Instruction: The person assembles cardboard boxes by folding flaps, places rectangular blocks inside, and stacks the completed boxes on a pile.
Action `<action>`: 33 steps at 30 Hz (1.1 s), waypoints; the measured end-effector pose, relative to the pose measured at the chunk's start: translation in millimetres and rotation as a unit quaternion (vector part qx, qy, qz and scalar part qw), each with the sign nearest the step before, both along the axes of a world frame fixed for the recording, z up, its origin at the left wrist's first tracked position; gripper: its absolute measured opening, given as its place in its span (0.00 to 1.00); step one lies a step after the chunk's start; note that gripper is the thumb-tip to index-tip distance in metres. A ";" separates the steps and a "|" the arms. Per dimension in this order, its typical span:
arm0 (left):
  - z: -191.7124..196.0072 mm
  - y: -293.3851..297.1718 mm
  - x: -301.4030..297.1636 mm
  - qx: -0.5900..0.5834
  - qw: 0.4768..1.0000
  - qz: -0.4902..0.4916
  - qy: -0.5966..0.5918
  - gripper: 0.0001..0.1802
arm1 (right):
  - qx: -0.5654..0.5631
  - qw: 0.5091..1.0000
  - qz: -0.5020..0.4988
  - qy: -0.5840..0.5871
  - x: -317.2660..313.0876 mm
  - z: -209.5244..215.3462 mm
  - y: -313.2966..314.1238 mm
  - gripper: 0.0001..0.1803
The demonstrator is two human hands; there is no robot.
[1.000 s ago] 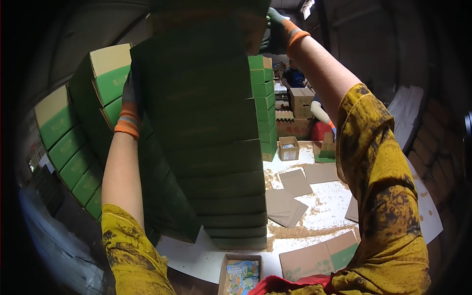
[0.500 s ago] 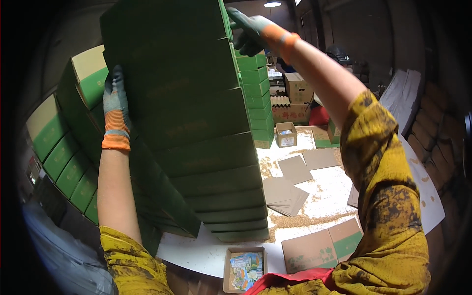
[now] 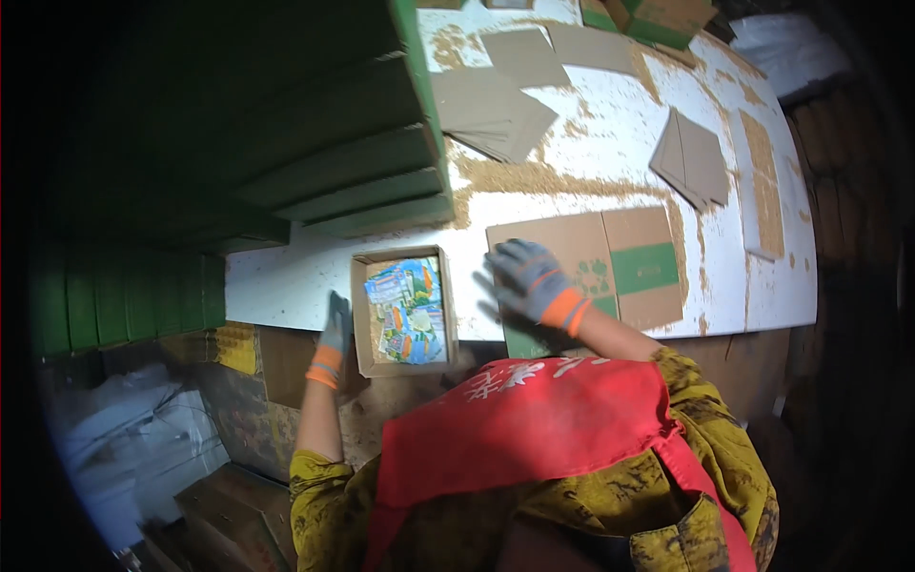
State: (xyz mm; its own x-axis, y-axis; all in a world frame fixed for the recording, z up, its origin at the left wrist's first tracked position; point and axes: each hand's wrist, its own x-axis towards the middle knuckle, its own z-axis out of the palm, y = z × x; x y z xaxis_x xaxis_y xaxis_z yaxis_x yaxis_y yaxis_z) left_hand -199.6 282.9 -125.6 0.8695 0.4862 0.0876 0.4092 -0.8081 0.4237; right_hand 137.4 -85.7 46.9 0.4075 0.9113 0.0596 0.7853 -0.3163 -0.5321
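My left hand [image 3: 334, 334], in a grey glove with an orange cuff, is beside the left wall of a small open cardboard box [image 3: 359, 319]. Its fingers are stretched out; I cannot tell whether they touch the wall. Colourful printed packets [image 3: 405, 310] lie loose in the box. My right hand [image 3: 529, 276], gloved alike, is spread over the left part of a flat brown-and-green carton [image 3: 643, 234]. Its fingers are slightly blurred, with nothing held in them. Whether the palm rests on the cardboard is unclear.
Tall stacks of green cartons [image 3: 334, 124] crowd the left side. Grey-brown cardboard sheets [image 3: 496, 110] and a folded piece [image 3: 691, 157] lie on the white table [image 3: 610, 124], amid scattered brown crumbs. A green-and-brown carton [image 3: 667, 19] stands at the far edge.
Both hands have come down from the tall green carton stack, the left to the small box, the right to the flat carton. The view has tilted down toward the table's near edge.
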 end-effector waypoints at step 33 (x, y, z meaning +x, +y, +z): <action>478.3 5.2 219.1 -0.043 0.773 0.162 -0.611 0.38 | 0.315 0.836 -0.113 0.434 208.7 -69.5 213.4 0.39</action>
State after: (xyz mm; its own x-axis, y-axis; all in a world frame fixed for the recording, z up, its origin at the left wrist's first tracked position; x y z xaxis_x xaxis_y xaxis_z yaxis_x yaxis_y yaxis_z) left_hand 19.4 288.2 352.7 -0.0064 0.7116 0.7026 -0.1645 -0.6937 0.7012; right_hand 346.1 127.7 -22.6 0.7038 0.7043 0.0927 -0.0246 0.1545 -0.9877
